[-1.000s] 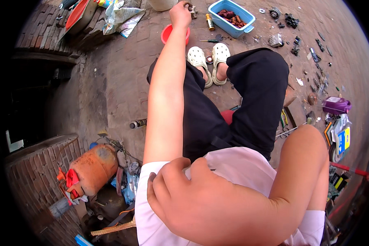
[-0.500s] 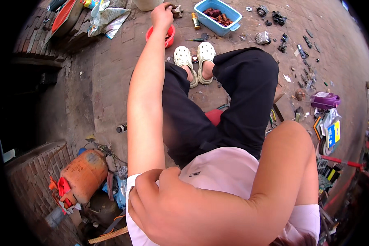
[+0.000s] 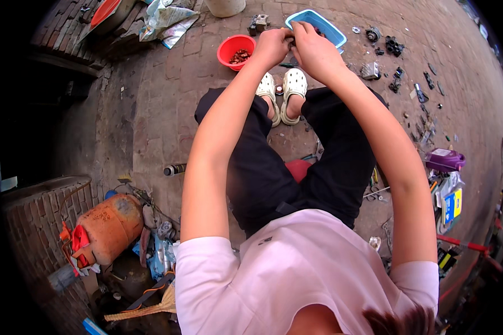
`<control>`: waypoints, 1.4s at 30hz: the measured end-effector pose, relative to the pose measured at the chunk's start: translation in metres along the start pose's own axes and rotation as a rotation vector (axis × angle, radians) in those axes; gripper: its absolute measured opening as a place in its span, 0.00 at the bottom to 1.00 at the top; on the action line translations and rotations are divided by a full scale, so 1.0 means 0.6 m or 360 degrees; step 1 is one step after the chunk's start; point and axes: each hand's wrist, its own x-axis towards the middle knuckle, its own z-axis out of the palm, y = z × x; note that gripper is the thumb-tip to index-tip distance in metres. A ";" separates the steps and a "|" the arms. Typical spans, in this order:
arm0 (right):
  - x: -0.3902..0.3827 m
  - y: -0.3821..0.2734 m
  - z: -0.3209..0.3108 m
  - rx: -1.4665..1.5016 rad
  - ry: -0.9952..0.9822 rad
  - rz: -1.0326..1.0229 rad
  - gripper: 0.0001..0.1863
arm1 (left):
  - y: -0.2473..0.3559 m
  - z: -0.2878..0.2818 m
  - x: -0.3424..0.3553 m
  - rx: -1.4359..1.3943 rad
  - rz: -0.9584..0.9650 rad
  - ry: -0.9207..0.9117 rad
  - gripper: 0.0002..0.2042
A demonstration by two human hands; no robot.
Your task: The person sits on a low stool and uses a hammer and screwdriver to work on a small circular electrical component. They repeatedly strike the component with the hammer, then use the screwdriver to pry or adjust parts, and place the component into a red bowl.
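My left hand (image 3: 272, 48) and my right hand (image 3: 314, 49) meet in front of the light blue plastic basin (image 3: 336, 38), fingertips drawn together. Anything between their fingers is hidden or too small to make out. Just left of my left hand stands a red plastic bowl (image 3: 223, 51) with small reddish-brown pieces (image 3: 240, 56) at its bottom. A grey, blocky metal part (image 3: 258, 24) lies on the bricks beyond that bowl. My right hand covers much of the basin's near side and most of its contents.
Several dark machine parts (image 3: 395, 47) and a silvery finned block (image 3: 370, 71) lie to the right. A purple jug (image 3: 446, 159) stands farther right. An orange gas cylinder (image 3: 109, 228) lies at the lower left. White clogs (image 3: 294, 84) are on my feet, below my hands.
My right hand has left my left upper arm and stretched forward to meet my left hand. My left hand has come away from beside the grey metal part. The view has shifted slightly.
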 end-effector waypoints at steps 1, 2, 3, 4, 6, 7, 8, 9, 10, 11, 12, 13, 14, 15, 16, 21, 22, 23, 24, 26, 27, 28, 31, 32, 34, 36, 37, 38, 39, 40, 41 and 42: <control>-0.004 0.011 0.021 -0.0027 -0.0151 0.0063 0.18 | -0.004 0.002 -0.004 0.0024 0.0026 -0.0047 0.11; -0.010 0.024 0.040 -0.0057 -0.0301 0.0129 0.16 | -0.008 0.006 -0.007 0.0044 0.0055 -0.0096 0.11; -0.010 0.023 0.045 -0.0078 -0.0457 0.0193 0.15 | -0.009 0.002 -0.014 0.0058 0.0098 -0.0099 0.10; -0.009 0.028 0.047 -0.0060 -0.0479 0.0245 0.13 | -0.017 0.005 -0.014 -0.0079 0.0017 -0.0179 0.10; -0.006 0.038 0.044 -0.0033 -0.0521 0.0350 0.11 | -0.036 0.015 -0.011 -0.0358 -0.0141 -0.0335 0.10; -0.002 0.057 0.051 0.0112 -0.0402 0.0361 0.15 | -0.047 0.019 -0.003 -0.0456 -0.0099 -0.0404 0.11; 0.004 0.089 0.063 0.0262 -0.0339 0.0319 0.15 | -0.057 0.025 0.007 -0.0557 -0.0055 -0.0473 0.11; 0.016 0.102 0.057 0.0704 -0.0502 0.0609 0.14 | -0.076 0.030 0.010 -0.0650 -0.0033 -0.0540 0.11; 0.030 0.112 0.044 0.1147 -0.0670 0.0898 0.13 | -0.092 0.038 0.009 -0.0653 -0.0111 -0.0605 0.11; 0.034 0.118 0.041 0.1552 -0.0603 0.1159 0.12 | -0.108 0.049 0.008 -0.0660 -0.0189 -0.0671 0.11; 0.038 0.128 0.045 0.1799 -0.0489 0.1301 0.12 | -0.123 0.062 0.007 -0.0667 -0.0265 -0.0745 0.11; 0.044 0.145 0.049 0.1903 -0.0486 0.1330 0.12 | -0.138 0.075 0.007 -0.0590 -0.0336 -0.0725 0.11; 0.050 0.161 0.053 0.2006 -0.0482 0.1362 0.13 | -0.170 0.093 0.010 -0.0483 -0.0311 -0.0839 0.11; 0.057 0.172 0.055 0.1971 -0.0417 0.1404 0.13 | -0.189 0.111 0.005 -0.0372 -0.0374 -0.0868 0.11; 0.063 0.184 0.058 0.1935 -0.0355 0.1450 0.13 | -0.208 0.127 -0.002 -0.0261 -0.0439 -0.0901 0.11; 0.084 0.276 0.097 0.2005 -0.0563 0.1380 0.13 | -0.333 0.182 -0.010 -0.0028 -0.0484 -0.0910 0.09; 0.084 0.280 0.099 0.1999 -0.0496 0.1388 0.13 | -0.337 0.190 0.006 -0.0077 -0.0511 -0.0902 0.09; 0.079 0.300 0.110 0.2064 -0.0473 0.1364 0.14 | -0.340 0.196 0.028 -0.0251 -0.0720 -0.0911 0.08; 0.084 0.309 0.118 0.2177 -0.0443 0.1312 0.14 | -0.350 0.178 0.049 -0.0078 -0.0539 -0.0835 0.08; 0.081 0.307 0.140 0.2133 -0.0419 0.1326 0.14 | -0.390 0.172 0.087 0.0376 -0.0191 -0.0947 0.08; 0.077 0.308 0.159 0.2107 -0.0409 0.1341 0.14 | -0.410 0.168 0.098 0.0457 -0.0124 -0.0932 0.09; 0.067 0.318 0.182 0.2124 -0.0440 0.1336 0.14 | -0.429 0.173 0.108 0.0515 -0.0046 -0.0911 0.11; 0.045 0.341 0.248 0.2098 -0.0537 0.1252 0.15 | -0.496 0.166 0.120 0.0488 -0.0118 -0.1079 0.12; 0.044 0.343 0.269 0.2082 -0.0549 0.1240 0.15 | -0.516 0.168 0.108 0.0524 -0.0122 -0.1135 0.13; 0.031 0.352 0.307 0.2011 -0.0573 0.1249 0.16 | -0.499 0.174 0.102 0.0469 0.0009 -0.1103 0.11; 0.034 0.339 0.343 0.1956 -0.0755 0.1363 0.18 | -0.487 0.138 0.083 0.0433 -0.0009 -0.0983 0.09; 0.037 0.329 0.369 0.1942 -0.0806 0.1415 0.18 | -0.488 0.132 0.078 0.0383 -0.0061 -0.0874 0.09; 0.037 0.319 0.399 0.1926 -0.0860 0.1467 0.19 | -0.491 0.126 0.070 0.0334 -0.0116 -0.0764 0.09; 0.033 0.318 0.438 0.1738 -0.0922 0.1401 0.18 | -0.492 0.122 0.063 0.0112 -0.0385 -0.0739 0.10; 0.022 0.332 0.490 0.1537 -0.0972 0.1342 0.18 | -0.465 0.115 0.068 -0.0240 -0.0944 -0.0846 0.11; 0.015 0.357 0.550 0.1106 -0.1001 0.0941 0.18 | -0.452 0.112 0.063 -0.0411 -0.1152 -0.0779 0.11; 0.008 0.383 0.601 0.0672 -0.1016 0.0540 0.20 | -0.446 0.115 0.056 -0.0587 -0.1359 -0.0711 0.11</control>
